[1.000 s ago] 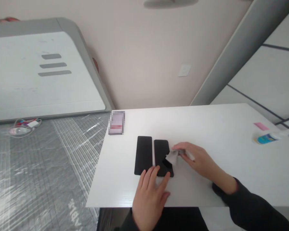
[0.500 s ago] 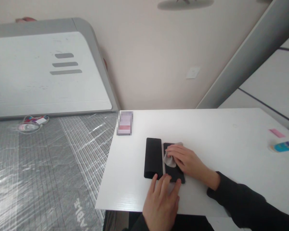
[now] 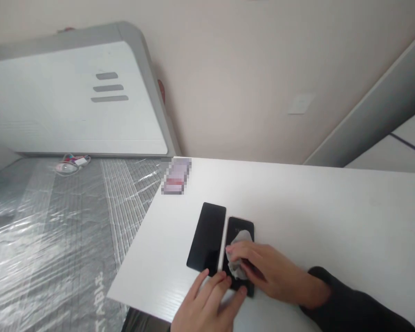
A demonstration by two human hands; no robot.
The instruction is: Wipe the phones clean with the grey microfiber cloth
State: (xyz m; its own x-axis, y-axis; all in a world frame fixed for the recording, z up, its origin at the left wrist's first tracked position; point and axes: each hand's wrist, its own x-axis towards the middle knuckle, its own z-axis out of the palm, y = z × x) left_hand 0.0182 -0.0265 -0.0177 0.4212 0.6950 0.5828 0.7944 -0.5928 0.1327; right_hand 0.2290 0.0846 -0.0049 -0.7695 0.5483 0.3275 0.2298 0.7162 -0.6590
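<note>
Two black smartphones lie side by side on the white table [image 3: 318, 216]. In my right hand [image 3: 276, 274] is a crumpled light-grey cloth [image 3: 242, 240], pinched by the fingers and pressed on the screen of the right phone [image 3: 240, 223]. The cloth and fingers hide part of that screen. My left hand [image 3: 207, 302] is spread open, its fingertips resting on the near ends of the right phone and the left phone [image 3: 207, 235]. A narrow pale strip shows along the right phone's left edge.
A pixelated pinkish box-like item [image 3: 176, 176] lies at the table's far left corner. Left of the table is a bed with a plastic-wrapped mattress [image 3: 72, 221] and a white-grey headboard [image 3: 55, 110]. A cable bundle [image 3: 72, 164] lies on the mattress.
My right hand has moved the cloth down the right phone, uncovering its upper end. The view has turned, and the bottle and pink piece at the right have left it.
</note>
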